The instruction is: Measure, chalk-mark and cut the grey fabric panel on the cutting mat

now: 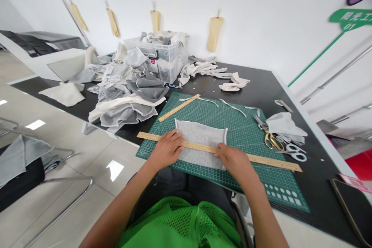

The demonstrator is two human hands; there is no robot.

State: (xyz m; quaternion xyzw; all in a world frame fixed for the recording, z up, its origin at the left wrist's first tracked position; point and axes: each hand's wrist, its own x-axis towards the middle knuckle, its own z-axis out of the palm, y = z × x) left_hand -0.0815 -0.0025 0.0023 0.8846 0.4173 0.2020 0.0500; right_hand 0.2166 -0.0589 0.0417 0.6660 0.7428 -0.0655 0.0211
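A grey piece of cloth (200, 131) lies on the green cutting mat (247, 128), with a long wooden ruler (270, 161) across it. My left hand (168, 148) rests over the ruler at the cloth's left edge, fingers together and pressed down on it. Near the cloth's right edge, my right hand (232, 159) grips the ruler, its fingers closed at the upper edge. A shorter wooden ruler (179, 107) lies at an angle on the mat's upper left. Thin cloth strips (234, 107) lie along the mat's far side.
Piled grey and white cloth (128, 89) covers the table's left, before a clear plastic bin (171, 60). Gold-handled scissors (273, 141), white-handled scissors (296, 153) and folded cloth (286, 126) lie at right. A phone (353, 209) is at the near right corner.
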